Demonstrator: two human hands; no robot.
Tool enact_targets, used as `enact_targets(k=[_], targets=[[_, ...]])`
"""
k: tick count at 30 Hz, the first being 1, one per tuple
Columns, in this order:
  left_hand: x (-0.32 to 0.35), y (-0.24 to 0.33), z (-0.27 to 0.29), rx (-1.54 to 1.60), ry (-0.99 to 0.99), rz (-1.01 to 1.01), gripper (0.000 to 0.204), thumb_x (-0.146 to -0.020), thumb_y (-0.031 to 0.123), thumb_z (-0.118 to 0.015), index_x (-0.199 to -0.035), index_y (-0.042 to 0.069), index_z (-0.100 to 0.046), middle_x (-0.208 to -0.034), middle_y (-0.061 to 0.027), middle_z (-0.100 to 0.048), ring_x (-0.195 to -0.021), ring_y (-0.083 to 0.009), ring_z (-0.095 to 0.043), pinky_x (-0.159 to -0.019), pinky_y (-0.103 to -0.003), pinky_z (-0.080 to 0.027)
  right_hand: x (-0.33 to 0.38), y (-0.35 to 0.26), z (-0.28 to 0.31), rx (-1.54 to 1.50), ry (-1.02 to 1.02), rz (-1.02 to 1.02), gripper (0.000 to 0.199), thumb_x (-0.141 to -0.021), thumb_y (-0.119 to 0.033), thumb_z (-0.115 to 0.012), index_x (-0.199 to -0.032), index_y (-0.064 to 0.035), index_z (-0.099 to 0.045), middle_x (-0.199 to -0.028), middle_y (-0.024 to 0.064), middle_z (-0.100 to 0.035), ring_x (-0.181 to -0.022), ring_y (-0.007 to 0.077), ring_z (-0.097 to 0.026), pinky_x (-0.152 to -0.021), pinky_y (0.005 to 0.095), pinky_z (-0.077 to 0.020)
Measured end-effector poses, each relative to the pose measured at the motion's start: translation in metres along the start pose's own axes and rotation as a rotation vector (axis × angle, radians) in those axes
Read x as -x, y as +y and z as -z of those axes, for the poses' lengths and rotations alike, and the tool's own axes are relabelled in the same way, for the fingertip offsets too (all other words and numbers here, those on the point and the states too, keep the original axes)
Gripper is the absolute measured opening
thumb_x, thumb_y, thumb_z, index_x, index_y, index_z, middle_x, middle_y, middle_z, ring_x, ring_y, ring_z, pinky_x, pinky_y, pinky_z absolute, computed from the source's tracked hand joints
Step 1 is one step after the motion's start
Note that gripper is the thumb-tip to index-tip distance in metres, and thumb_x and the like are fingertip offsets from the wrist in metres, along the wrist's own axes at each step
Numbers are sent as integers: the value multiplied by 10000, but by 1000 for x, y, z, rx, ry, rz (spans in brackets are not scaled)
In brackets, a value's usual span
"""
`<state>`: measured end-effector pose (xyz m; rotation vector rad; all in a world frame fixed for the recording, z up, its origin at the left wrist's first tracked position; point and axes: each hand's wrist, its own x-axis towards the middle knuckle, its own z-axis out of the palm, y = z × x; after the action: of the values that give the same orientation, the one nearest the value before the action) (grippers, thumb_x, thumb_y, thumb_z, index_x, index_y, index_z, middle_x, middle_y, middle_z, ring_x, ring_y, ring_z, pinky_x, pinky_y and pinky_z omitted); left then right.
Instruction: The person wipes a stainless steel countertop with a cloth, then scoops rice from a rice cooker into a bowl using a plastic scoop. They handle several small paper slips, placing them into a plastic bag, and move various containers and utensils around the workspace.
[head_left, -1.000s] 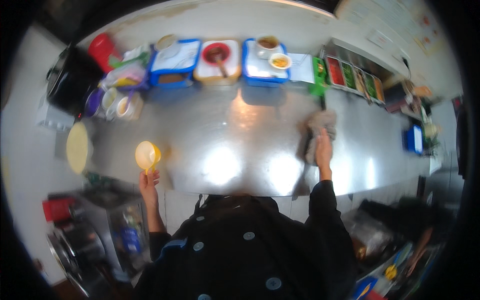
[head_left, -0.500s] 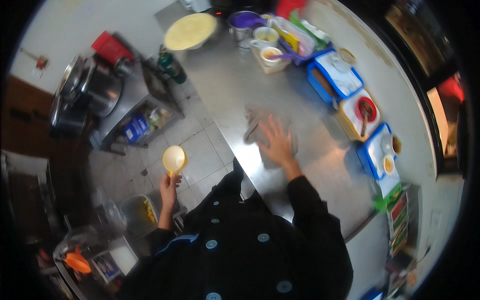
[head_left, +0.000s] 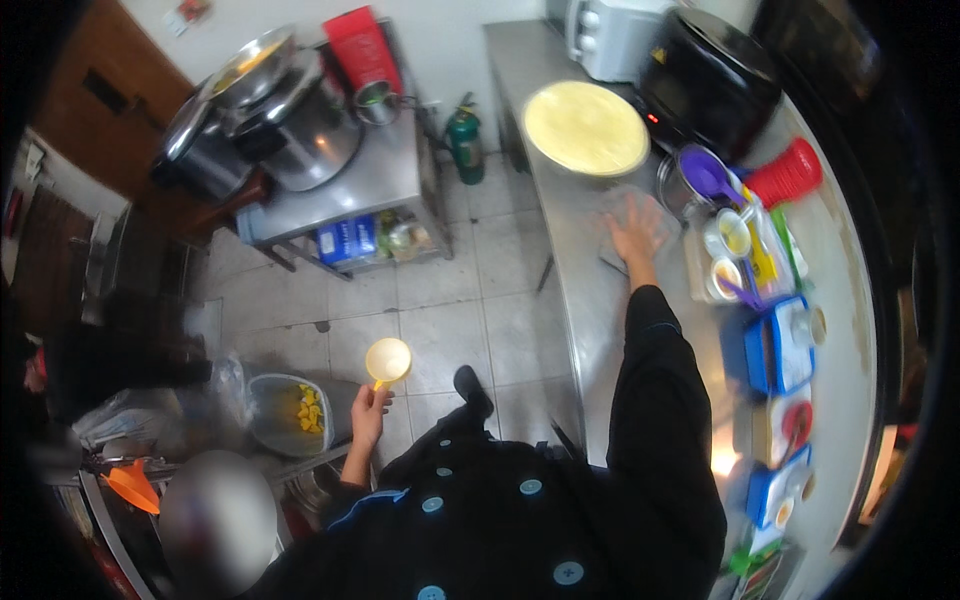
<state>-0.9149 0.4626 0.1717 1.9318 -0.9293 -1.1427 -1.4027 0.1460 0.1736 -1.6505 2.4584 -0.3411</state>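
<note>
My left hand (head_left: 368,415) is closed around the handle of a yellow cup (head_left: 388,360) with a pale inside. The cup is held over the floor, its mouth facing up and nothing visible in it. My right hand (head_left: 636,232) lies flat with fingers spread on a greyish cloth (head_left: 612,255), pressed to the steel counter (head_left: 585,310). Just beyond that hand stands a wide round container (head_left: 586,128) with a pale yellow top. A metal pot (head_left: 676,186) with a purple ladle (head_left: 708,176) is to its right.
Blue-rimmed tubs (head_left: 790,350) and small cups line the counter's right side. A black appliance (head_left: 708,85) stands at the back. Large steel pots (head_left: 300,130) sit on a side table (head_left: 345,215), with a green extinguisher (head_left: 465,140) beside it. Left is a bin (head_left: 280,435) holding yellow pieces.
My right hand has slid the cloth farther along the counter, close to the round yellow-topped container. The view has turned left. My left hand still holds the yellow cup.
</note>
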Motion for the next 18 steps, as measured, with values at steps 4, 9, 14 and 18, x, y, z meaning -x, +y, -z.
enact_targets(k=[4, 9, 14, 18], targets=[[-69, 18, 18, 27, -47, -30, 263, -969, 294, -479, -1020, 48, -558, -896, -57, -657, -758, -110, -595, -667, -266, -474, 0, -53, -46, 21, 94, -24, 590, -903, -404, -464, -1450, -243, -311, -1553, 127, -127, -1425, 359, -89, -1085, 632, -71], [-163, 59, 13, 45, -102, -74, 281, -980, 292, -442, -1074, 54, -559, -901, -43, -650, -766, -104, -588, -649, -258, -472, 116, -80, -5, -148, -156, 458, 572, -835, -176, -586, -1382, -234, -433, -1544, 90, -184, -1414, 328, -169, -1106, 578, -113], [-297, 130, -4, 71, -135, -231, 264, -974, 277, -468, -1082, 51, -555, -902, -50, -660, -769, -107, -597, -631, -247, -472, 138, -66, -5, -63, -31, 236, 640, -766, -98, -640, -1368, -195, -447, -1525, 119, -228, -1403, 354, -185, -1111, 548, -149], [-436, 197, -1, -48, -98, -379, 291, -965, 281, -486, -1118, 38, -533, -903, -87, -672, -778, -141, -630, -624, -271, -492, 86, -118, -11, -89, -143, 407, 677, -715, -42, -644, -1352, -181, -462, -1508, 150, -251, -1378, 394, -223, -1097, 555, -193]])
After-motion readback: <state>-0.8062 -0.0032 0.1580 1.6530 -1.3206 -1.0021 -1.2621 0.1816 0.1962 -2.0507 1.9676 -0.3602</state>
